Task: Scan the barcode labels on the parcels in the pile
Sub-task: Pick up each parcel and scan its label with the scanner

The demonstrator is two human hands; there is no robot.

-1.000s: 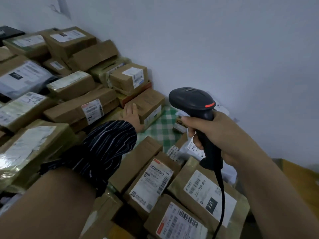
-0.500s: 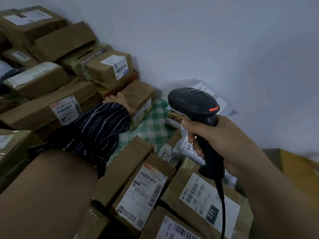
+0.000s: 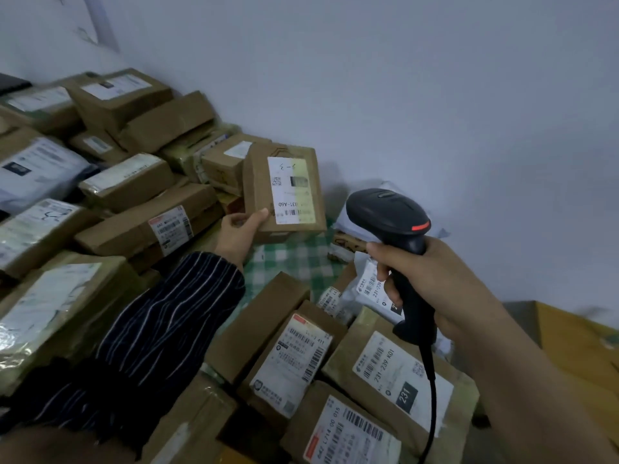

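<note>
Parcels [image 3: 110, 192] in brown cardboard lie heaped well to the left of the scanner [image 3: 388, 212], most with their white labels turned up, which I take to be so that each can be read without digging.

Nearer the scanner, a striped sleeve [image 3: 160, 329] reaches across the heap. The left hand [image 3: 239, 232] holds one flat box [image 3: 256, 182] clear of the heap, just to the scanner's left and at about its height. The thumb presses the front face at the lower left corner and the other fingers go behind the box, out of sight, so the grip leaves the label [image 3: 291, 182] uncovered. The box is tipped up so the label faces the person and the scanner's side. The print stands upside down, which puts the barcode [image 3: 292, 212] along the label's lower edge, close to the thumb.

Below the gap between box and scanner shows a green checked cloth [image 3: 294, 259].

The right hand [image 3: 445, 289] has its fingers [image 3: 385, 261] wrapped round the scanner's handle, head pointing away and left toward the box. Whether the trigger is pressed I cannot tell, and no beam shows on the label. The cable [image 3: 432, 413] hangs from the handle over more parcels, among them one marked 231 [image 3: 407, 396], below the scanner. The box seems one short swing from being read.

Right of the scanner are only the pale wall [image 3: 469, 112] and a yellow surface [image 3: 576, 343].
</note>
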